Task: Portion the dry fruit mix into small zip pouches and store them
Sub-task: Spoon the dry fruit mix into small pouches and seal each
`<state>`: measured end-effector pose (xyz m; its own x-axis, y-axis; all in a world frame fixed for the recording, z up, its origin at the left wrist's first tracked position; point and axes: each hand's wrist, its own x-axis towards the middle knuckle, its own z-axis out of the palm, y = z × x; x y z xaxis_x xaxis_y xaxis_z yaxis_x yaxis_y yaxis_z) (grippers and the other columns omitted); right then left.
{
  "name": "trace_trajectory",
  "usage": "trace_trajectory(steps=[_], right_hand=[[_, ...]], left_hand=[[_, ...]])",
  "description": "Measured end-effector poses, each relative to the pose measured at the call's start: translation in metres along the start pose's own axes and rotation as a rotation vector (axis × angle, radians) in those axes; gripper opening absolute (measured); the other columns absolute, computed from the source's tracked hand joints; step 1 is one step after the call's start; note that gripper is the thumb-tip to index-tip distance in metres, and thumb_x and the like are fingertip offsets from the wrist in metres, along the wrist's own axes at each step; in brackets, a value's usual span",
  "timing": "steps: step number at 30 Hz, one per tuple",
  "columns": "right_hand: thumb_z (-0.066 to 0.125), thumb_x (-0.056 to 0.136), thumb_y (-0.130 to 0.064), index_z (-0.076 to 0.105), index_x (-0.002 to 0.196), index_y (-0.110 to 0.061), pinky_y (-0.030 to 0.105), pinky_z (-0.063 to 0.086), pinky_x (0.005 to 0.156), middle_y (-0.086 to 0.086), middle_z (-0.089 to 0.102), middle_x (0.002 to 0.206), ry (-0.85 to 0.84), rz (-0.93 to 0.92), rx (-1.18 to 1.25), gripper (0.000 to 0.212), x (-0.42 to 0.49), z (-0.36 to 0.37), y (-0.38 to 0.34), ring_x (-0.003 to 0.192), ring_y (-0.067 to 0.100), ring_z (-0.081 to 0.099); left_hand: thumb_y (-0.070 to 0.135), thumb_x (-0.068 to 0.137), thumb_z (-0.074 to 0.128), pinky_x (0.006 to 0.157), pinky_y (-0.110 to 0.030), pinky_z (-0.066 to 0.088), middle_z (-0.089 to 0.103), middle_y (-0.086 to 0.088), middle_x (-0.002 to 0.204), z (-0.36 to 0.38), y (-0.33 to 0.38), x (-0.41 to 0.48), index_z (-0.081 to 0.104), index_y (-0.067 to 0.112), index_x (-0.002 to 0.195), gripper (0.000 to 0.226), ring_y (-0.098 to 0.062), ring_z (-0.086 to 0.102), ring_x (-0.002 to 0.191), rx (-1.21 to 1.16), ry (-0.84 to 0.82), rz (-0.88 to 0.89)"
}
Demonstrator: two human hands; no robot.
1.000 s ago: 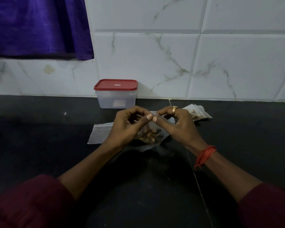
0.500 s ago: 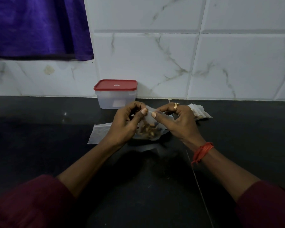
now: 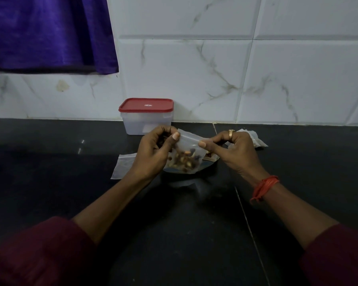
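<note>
Behind the right hand [image 3: 234, 151], near the back edge of the counter [image 3: 50, 162], a small heap of clear packets [image 3: 256, 140] was mostly hidden, so their number and contents could not be made out. Something bluish [image 3: 206, 162] lay on the counter under the held pouch, too covered to identify. Both maroon sleeves [image 3: 39, 254] were cut off at the bottom corners.

The zip pouch [image 3: 187, 142] was small and clear. It was held above the middle of the counter, tilted with its left end higher. The left hand [image 3: 151, 153] pinched one end of its top strip between thumb and curled fingers, and the right hand pinched the other end. The dry fruit mix [image 3: 184, 159] had gathered in its lower half as brown, pale and dark pieces.

An empty pouch [image 3: 122, 166] lay flat on the counter, partly under the left hand. A container [image 3: 146, 120] with a red lid [image 3: 146, 104] stood closed at the back edge against the tiled wall, and the left hand overlapped its lower right corner. A purple cloth [image 3: 50, 34] hung over the wall at upper left.
</note>
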<state>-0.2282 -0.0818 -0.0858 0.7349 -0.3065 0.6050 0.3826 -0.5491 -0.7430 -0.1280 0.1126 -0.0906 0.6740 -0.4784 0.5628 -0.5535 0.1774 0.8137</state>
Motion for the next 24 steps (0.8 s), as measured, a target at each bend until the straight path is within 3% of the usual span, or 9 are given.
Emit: trace_trajectory(steps=[4,6,9,13,17,20,22,24], right_hand=[[0.079,0.067,-0.064,0.076,0.068,-0.022,0.031,0.056,0.066,-0.002,0.074,0.069,0.031,-0.011,0.010,0.041,0.000,-0.007,0.003,0.068,0.020,0.070],[0.076,0.067,-0.068,0.076,0.077,-0.030,0.031,0.057,0.066,-0.010,0.075,0.076,-0.018,-0.044,-0.022,0.040,-0.001,-0.007,0.002,0.069,0.021,0.069],[0.078,0.066,-0.063,0.073,0.093,-0.034,0.019,0.052,0.062,-0.019,0.072,0.080,-0.102,-0.099,-0.120,0.040,-0.004,0.001,0.000,0.068,0.008,0.066],[0.077,0.068,-0.068,0.076,0.107,-0.026,0.030,0.057,0.064,-0.011,0.074,0.084,-0.157,-0.118,-0.255,0.057,-0.007,0.009,0.004,0.074,0.010,0.069],[0.082,0.072,-0.052,0.076,0.109,-0.021,0.028,0.060,0.076,-0.011,0.077,0.093,-0.147,-0.077,-0.226,0.049,-0.009,0.010,0.004,0.085,0.004,0.072],[0.085,0.075,-0.033,0.076,0.103,-0.018,0.020,0.056,0.079,-0.008,0.077,0.094,-0.134,0.003,-0.110,0.032,-0.004,0.009,0.002,0.088,0.003,0.072],[0.082,0.077,-0.035,0.075,0.105,-0.018,0.024,0.057,0.082,-0.007,0.077,0.096,-0.040,0.075,-0.047,0.034,0.004,0.001,0.005,0.092,0.007,0.072],[0.080,0.082,-0.033,0.074,0.107,-0.017,0.029,0.057,0.081,-0.005,0.077,0.096,0.100,0.133,-0.009,0.031,0.014,-0.012,0.011,0.093,0.011,0.073]], left_hand=[[0.009,0.097,0.060,0.077,-0.027,0.056,0.068,0.000,0.092,0.000,-0.002,-0.001,0.068,0.011,0.098,0.008,-0.013,0.064,0.088,-0.078,0.039,-0.028],[0.007,0.096,0.061,0.078,-0.026,0.057,0.070,0.003,0.090,-0.003,-0.003,0.000,0.068,0.013,0.097,0.010,-0.011,0.066,0.088,-0.119,0.066,-0.029],[0.009,0.094,0.061,0.079,-0.027,0.057,0.070,0.000,0.092,-0.004,-0.002,0.000,0.068,0.011,0.099,0.008,-0.014,0.068,0.089,-0.167,0.062,-0.036],[0.005,0.096,0.060,0.078,-0.030,0.059,0.071,0.002,0.085,-0.003,-0.003,0.002,0.066,0.008,0.098,0.008,-0.014,0.069,0.083,-0.248,0.096,-0.085],[0.006,0.097,0.058,0.078,-0.032,0.060,0.071,0.003,0.079,-0.002,-0.004,0.002,0.065,0.005,0.102,0.008,-0.012,0.069,0.077,-0.320,0.117,-0.112],[0.017,0.099,0.056,0.077,-0.031,0.060,0.075,-0.003,0.099,-0.002,0.001,0.002,0.062,0.012,0.124,0.026,-0.019,0.072,0.086,-0.343,0.112,-0.152],[0.033,0.096,0.055,0.075,-0.029,0.058,0.072,-0.008,0.112,-0.005,0.001,0.005,0.052,0.021,0.141,0.047,-0.024,0.072,0.090,-0.318,0.108,-0.193],[0.040,0.091,0.055,0.075,-0.031,0.058,0.071,-0.008,0.113,-0.008,-0.001,0.006,0.047,0.022,0.145,0.058,-0.026,0.070,0.088,-0.278,0.121,-0.209]])
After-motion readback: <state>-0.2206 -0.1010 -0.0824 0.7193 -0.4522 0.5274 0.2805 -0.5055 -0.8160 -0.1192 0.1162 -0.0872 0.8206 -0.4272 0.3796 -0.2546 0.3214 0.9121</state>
